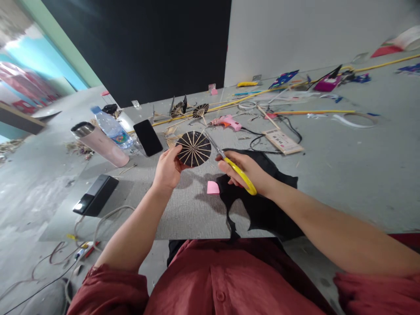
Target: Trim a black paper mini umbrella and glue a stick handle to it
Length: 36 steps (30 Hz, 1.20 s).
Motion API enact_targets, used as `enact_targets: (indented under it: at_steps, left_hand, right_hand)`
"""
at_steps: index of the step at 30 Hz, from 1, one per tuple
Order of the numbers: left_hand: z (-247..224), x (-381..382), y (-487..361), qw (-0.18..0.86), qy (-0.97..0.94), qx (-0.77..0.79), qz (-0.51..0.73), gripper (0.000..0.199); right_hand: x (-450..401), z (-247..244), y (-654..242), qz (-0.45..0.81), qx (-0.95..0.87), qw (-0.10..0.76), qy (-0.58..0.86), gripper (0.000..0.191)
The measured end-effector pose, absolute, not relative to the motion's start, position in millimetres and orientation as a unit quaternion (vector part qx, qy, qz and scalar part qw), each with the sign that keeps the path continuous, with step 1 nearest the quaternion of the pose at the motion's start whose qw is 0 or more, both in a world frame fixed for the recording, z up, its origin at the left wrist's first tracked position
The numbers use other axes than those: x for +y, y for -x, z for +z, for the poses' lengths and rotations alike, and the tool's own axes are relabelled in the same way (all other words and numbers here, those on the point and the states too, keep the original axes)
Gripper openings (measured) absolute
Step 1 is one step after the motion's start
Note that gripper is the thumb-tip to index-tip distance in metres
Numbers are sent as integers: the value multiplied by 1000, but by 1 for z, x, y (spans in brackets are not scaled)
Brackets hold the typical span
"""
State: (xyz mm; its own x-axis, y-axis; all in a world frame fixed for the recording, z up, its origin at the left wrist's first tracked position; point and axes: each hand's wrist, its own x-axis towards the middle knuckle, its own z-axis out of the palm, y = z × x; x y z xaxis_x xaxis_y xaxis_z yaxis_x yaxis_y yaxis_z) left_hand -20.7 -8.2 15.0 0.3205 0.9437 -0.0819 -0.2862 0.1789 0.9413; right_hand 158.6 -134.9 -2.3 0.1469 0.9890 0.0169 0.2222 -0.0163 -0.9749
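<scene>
Left grip (168, 169) pinched the ribbed black disc (196, 154) by its left rim above the surface (183, 210), while the right grip (246, 169), closed round yellow-handled scissors (232, 165), held their long axis slanting forward-left beside its right edge.

The glue gun (231, 122) lies on the tabletop (348, 175). On its near side, a little left, a disc (193, 148) is in the left grip (168, 169); on its near side too, the scissors (236, 168) are in the right grip (255, 171). Nearer than the glue gun, beneath the right grip, the cloth (272, 208) spreads on the tabletop, a scrap (213, 187) at its left edge. Left of the glue gun come the phone (147, 138), then the bottle (111, 127), then the tumbler (101, 144); left and nearer is a box (96, 195). Just left of the glue gun and behind it is another disc (201, 110). Right of it is a card (282, 141), farther right a tape roll (356, 120). Behind it lies a utility knife (247, 84).
</scene>
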Motion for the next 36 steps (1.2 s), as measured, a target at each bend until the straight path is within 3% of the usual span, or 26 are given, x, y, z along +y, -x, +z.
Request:
enact_targets:
  at_steps: [36]
  left_hand:
    - [13,-12,20,681,-493,333,427,19]
  right_hand:
    - [-139,3,-156,431,-523,491,547,53]
